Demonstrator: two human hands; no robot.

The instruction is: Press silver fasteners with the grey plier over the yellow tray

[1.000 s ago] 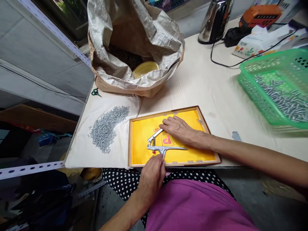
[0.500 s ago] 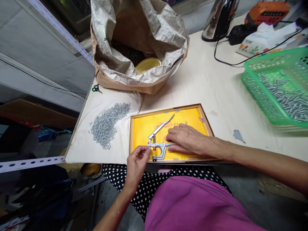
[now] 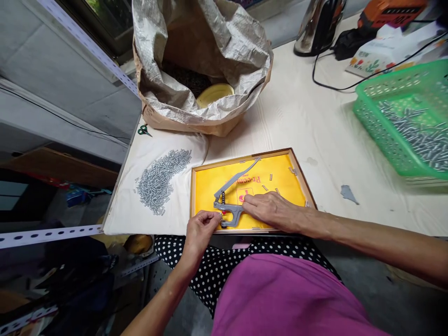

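A grey metal hand press (image 3: 229, 196) with a long lever lies on a wooden-framed tray with a yellow lining (image 3: 210, 184) at the table's near edge. My right hand (image 3: 269, 209) rests on the lower handle of the press, fingers closed over it. My left hand (image 3: 201, 226) is pinched at the head of the press, holding something too small to make out. A few small metal pieces (image 3: 271, 179) lie loose on the yellow lining.
A pile of small metal cylinders (image 3: 159, 179) lies on a white cloth left of the tray. Behind stands an open paper sack (image 3: 199, 65) with a yellow bowl inside. A green basket (image 3: 406, 121) of metal pieces, a kettle (image 3: 318, 25), cables and small scissors (image 3: 143, 130) are also on the table.
My left hand rose from the tray's front edge to the press head. My right hand slid back from the tray's middle onto the handle. The lever has opened upward.
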